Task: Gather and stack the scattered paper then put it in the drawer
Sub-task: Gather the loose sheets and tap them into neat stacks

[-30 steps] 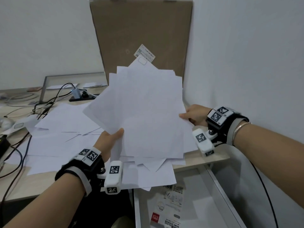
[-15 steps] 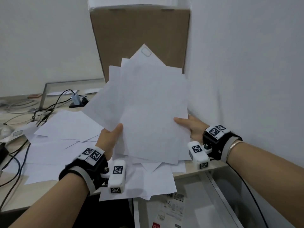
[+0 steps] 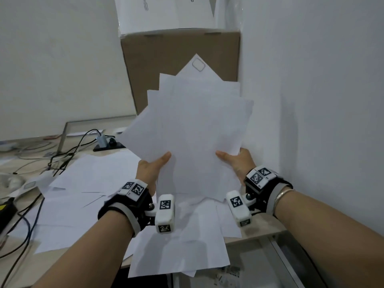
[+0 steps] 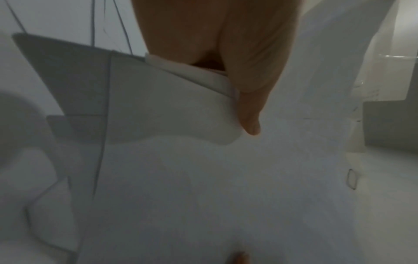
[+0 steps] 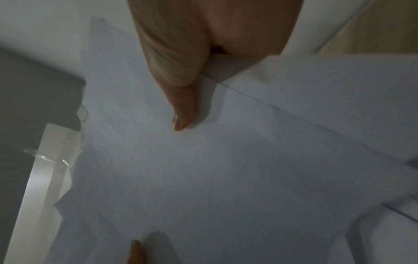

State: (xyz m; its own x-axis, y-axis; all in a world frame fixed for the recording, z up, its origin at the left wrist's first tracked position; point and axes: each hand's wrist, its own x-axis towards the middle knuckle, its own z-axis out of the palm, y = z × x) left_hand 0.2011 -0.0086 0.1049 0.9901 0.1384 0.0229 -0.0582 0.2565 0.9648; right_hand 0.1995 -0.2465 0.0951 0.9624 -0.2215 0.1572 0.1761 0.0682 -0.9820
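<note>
A fanned, uneven bundle of white paper sheets [image 3: 195, 129] stands almost upright in front of me, above the desk. My left hand [image 3: 152, 169] grips its lower left edge, thumb on the front. My right hand [image 3: 234, 162] grips the lower right edge the same way. In the left wrist view the thumb lies across the sheets [image 4: 203, 178]; in the right wrist view my thumb presses the paper [image 5: 226, 169]. More loose sheets [image 3: 87, 183] lie spread over the desk beneath. The open drawer [image 3: 261, 265] shows at the bottom right, below the desk edge.
A brown cardboard box [image 3: 178, 59] stands against the wall behind the bundle, with a white box [image 3: 166, 13] on top. Cables [image 3: 68, 150] and a black power strip [image 3: 108, 145] lie at the back left. The white wall [image 3: 311, 100] is close on the right.
Both hands have tilted the bundle more upright and slid down to its bottom edges; the right hand moved lower and nearer to the left.
</note>
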